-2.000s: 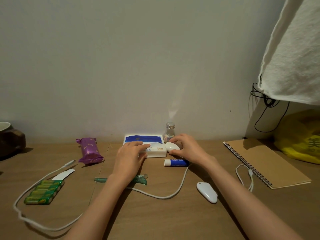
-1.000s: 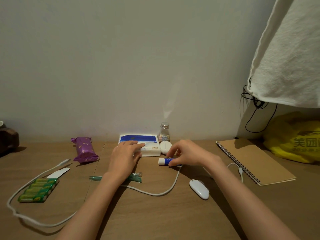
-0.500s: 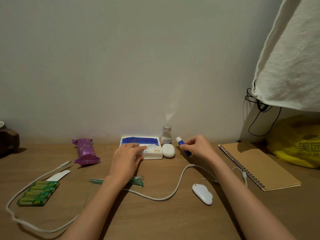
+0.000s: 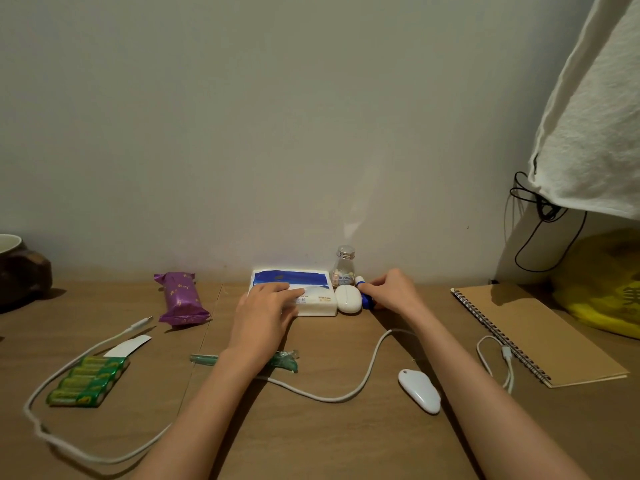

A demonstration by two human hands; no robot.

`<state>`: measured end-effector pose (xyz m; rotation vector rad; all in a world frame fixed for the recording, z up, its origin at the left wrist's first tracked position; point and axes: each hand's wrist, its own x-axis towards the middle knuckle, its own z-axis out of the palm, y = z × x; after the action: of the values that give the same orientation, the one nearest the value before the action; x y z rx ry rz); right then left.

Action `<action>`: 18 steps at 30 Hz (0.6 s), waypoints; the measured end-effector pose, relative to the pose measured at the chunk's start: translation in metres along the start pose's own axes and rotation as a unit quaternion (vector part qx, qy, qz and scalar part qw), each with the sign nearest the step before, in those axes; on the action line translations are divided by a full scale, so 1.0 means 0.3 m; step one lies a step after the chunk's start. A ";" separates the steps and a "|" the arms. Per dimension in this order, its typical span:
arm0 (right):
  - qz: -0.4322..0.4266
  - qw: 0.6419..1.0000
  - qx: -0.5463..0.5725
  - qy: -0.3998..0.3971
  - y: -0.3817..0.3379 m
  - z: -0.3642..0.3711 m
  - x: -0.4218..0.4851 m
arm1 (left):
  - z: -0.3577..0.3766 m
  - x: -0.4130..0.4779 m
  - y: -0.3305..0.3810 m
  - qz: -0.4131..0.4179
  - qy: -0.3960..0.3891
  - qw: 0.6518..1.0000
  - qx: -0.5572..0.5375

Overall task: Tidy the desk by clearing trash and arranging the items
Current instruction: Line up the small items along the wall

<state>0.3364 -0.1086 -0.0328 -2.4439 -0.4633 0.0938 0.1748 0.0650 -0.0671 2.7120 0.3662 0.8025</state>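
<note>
A white cable loops over the desk up close. Farther out, the left hand rests with fingers straight on the tissue pack. The right hand has its fingers curled round the blue-and-white stick, which is just beside the white oval case at its 3 o'clock. A glass bottle stands at the case's 12.

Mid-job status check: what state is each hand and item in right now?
left hand: open, fingers resting on tissue pack
right hand: pinching blue tube beside white case
glass bottle: upright, capped
notebook: closed, flat
white cable: uncoiled, loose
battery pack: wrapped, lying flat
</note>
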 end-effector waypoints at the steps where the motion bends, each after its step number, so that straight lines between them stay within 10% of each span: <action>1: 0.002 1.000 0.005 -0.009 -0.002 -0.001 0.001 | 0.000 0.000 0.000 0.000 0.000 1.000 0.000; 18: -0.033 0.999 0.029 -0.007 0.037 -0.037 -0.066 | -0.002 -0.001 0.001 -0.002 0.000 1.000 0.000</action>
<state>0.3233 -0.1302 -0.0316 -2.3698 -0.5404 0.0957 0.1744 0.0648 -0.0666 2.7098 0.3719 0.8007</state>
